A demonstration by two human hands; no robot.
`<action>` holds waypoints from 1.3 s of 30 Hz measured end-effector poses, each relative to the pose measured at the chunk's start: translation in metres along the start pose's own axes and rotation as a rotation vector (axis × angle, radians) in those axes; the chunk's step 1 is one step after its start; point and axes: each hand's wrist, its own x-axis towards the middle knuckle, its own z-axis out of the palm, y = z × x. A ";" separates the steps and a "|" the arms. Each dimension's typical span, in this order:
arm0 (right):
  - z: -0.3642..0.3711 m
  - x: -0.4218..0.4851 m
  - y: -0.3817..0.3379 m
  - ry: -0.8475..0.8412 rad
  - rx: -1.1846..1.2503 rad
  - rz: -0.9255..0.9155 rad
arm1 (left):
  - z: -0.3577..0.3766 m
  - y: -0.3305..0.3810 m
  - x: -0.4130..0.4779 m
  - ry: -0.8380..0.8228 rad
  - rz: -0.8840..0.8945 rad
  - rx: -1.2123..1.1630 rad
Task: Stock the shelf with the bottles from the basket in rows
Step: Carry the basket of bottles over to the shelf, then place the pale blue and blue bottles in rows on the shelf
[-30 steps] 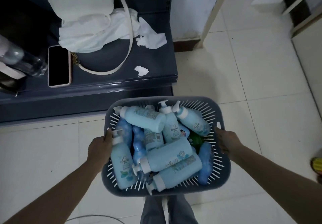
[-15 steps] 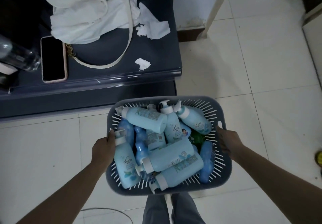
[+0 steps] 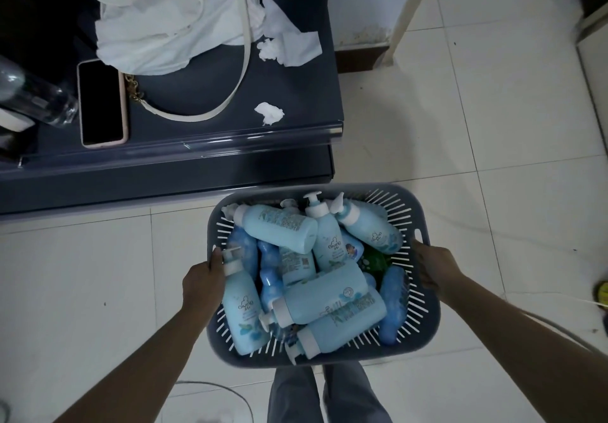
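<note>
Both hands [image 3: 204, 279] gripping basket [image 3: 424, 330] rims (bottles [image 3: 325, 294] inside)

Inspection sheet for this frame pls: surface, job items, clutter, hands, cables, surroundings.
Surface: dark shelf, no stock on it yet.
Job's things: grey basket, blue bottles piled loosely inside.
Clutter: phone, white bag, tissues, clear bottle on the shelf.
Grippers: left hand and right hand grip opposite basket sides.
Cables: thin cable on the floor by the legs.
Surroundings: white tiled floor.

White tiled floor [image 3: 427, 133], dim light
</note>
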 end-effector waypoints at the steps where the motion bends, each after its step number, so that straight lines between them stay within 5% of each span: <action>1: 0.000 -0.001 0.000 -0.003 -0.004 0.002 | 0.000 0.000 0.001 -0.004 -0.006 0.000; 9: 0.004 -0.002 0.001 0.026 -0.134 -0.063 | -0.008 -0.003 0.008 -0.063 -0.025 0.114; 14: 0.006 -0.010 0.008 0.199 -0.435 -0.233 | -0.009 -0.001 -0.010 0.141 0.102 0.230; 17: 0.018 -0.041 0.006 0.316 -0.508 -0.665 | -0.008 0.012 -0.055 0.359 0.132 -0.054; 21: 0.062 -0.093 0.001 -0.047 -0.846 -1.346 | 0.018 0.011 -0.097 0.145 -0.254 -0.294; 23: 0.083 -0.107 -0.002 -0.230 -1.076 -1.493 | 0.024 0.015 -0.095 0.069 -0.414 -0.272; 29: 0.101 -0.099 0.001 -0.335 -1.549 -1.316 | 0.032 0.022 -0.067 0.012 -0.599 -0.242; 39: 0.096 -0.084 -0.009 -0.453 -1.648 -1.208 | 0.038 0.022 -0.053 0.026 -0.606 -0.061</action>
